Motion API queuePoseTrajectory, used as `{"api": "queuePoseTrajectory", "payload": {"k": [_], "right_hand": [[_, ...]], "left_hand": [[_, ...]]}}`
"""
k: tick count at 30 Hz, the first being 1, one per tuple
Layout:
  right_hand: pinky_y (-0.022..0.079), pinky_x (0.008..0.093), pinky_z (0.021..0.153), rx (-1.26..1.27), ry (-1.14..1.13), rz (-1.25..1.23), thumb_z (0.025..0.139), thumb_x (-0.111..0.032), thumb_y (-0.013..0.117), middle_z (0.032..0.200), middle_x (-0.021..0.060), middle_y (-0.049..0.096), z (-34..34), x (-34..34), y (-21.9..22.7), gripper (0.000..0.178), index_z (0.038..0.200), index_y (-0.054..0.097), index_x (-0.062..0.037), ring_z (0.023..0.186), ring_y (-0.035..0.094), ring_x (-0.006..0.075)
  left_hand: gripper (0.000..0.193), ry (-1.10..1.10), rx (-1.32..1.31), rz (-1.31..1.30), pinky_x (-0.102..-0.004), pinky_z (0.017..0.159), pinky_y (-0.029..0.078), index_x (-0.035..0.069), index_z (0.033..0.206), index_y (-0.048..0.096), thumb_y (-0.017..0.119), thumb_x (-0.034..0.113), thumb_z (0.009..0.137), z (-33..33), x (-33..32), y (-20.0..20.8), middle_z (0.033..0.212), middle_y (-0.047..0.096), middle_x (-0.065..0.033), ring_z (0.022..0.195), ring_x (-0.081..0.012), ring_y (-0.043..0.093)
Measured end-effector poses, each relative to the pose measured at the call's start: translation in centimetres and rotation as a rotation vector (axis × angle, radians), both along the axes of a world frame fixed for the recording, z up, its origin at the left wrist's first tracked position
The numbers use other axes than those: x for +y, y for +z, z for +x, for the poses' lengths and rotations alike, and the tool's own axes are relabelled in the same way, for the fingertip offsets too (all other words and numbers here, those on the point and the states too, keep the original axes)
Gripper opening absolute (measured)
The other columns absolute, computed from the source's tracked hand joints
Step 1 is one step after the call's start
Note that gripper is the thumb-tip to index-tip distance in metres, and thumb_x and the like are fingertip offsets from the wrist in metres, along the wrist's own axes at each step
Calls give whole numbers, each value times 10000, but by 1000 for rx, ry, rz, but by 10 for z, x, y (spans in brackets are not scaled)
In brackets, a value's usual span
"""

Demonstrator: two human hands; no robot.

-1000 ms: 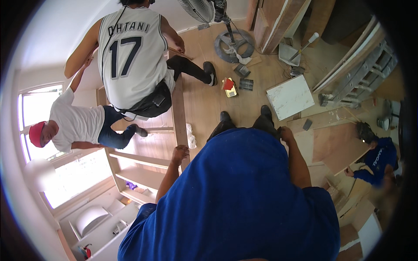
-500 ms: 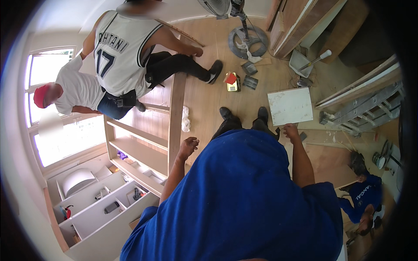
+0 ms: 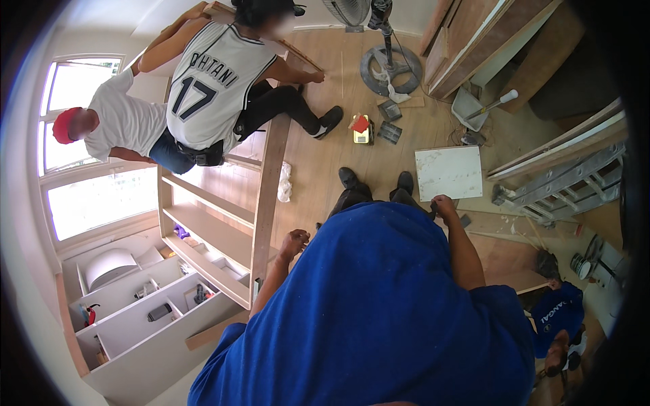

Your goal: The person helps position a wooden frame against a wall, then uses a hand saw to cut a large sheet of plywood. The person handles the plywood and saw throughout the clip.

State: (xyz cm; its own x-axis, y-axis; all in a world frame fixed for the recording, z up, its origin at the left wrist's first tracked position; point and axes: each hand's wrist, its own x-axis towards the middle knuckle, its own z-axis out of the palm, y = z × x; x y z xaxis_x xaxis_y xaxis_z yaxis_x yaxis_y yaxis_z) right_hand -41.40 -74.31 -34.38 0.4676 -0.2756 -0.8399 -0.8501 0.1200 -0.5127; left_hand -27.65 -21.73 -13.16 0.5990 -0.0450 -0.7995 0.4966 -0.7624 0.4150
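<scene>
My left hand (image 3: pixel 295 243) hangs beside my waist, fingers loosely bent and nothing visible in it. It is closest to the wooden shelf frame (image 3: pixel 269 183), apart from it. At my other hip is my right hand (image 3: pixel 443 205), its fingers curled in against a small dark item by my trousers. What that item is, I cannot make out. Just ahead of this hand a white board (image 3: pixel 448 174) with stains lies on the floor.
Two people (image 3: pixel 210 88) are by the frame on the left; a third (image 3: pixel 558 304) is low at the right. A ladder (image 3: pixel 575 189), a fan base (image 3: pixel 391 70), a dustpan (image 3: pixel 470 109) and a yellow-black tool (image 3: pixel 363 132) surround me. A divided drawer unit (image 3: pixel 145 318) stands left.
The person in the striped-edge jersey has raised the head and bent an arm up to a wooden piece. My view has shifted slightly; my hands stay near my hips.
</scene>
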Motion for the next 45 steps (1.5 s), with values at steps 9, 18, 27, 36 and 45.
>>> {"api": "queuePoseTrajectory", "payload": {"k": [9, 18, 27, 36, 45], "right_hand": [[498, 333, 539, 27, -24, -1, 921, -249, 680, 801, 68, 672, -9, -2, 0, 238, 1034, 701, -41, 664, 646, 183], [483, 335, 523, -48, 5, 45, 940, -199, 666, 832, 80, 697, 1, 5, -19, 214, 1077, 702, -38, 677, 657, 181], [509, 343, 559, 36, 29, 36, 923, -233, 675, 876, 75, 696, 25, -7, -10, 236, 1077, 697, -56, 700, 665, 184], [520, 358, 531, 50, 37, -7, 888, -237, 691, 814, 69, 683, 87, -31, -21, 266, 1070, 700, -44, 670, 676, 198], [512, 328, 595, 48, 8, -82, 925, -200, 670, 952, 36, 704, 197, -4, 17, 200, 1107, 666, -115, 772, 693, 179]], "left_hand": [[423, 58, -60, -57, -285, 585, 505, -28, 1180, 676, 704, 332, 959, 12, 10, -24, 888, 702, -84, 693, -160, 664], [416, -103, -101, -53, -295, 594, 504, -32, 1173, 680, 706, 326, 962, 20, 13, -25, 876, 691, -72, 694, -164, 652], [455, -31, -127, -42, -320, 644, 539, -52, 1225, 661, 721, 305, 949, 28, -2, -21, 940, 725, -120, 731, -192, 688], [344, 99, -561, -87, -315, 731, 548, -68, 1221, 672, 675, 182, 985, 173, 2, 7, 875, 725, -96, 787, -149, 690], [282, -160, -1484, -127, -363, 867, 550, 13, 1182, 703, 694, 188, 961, 541, -70, 265, 1062, 727, -169, 986, -276, 713]]}}
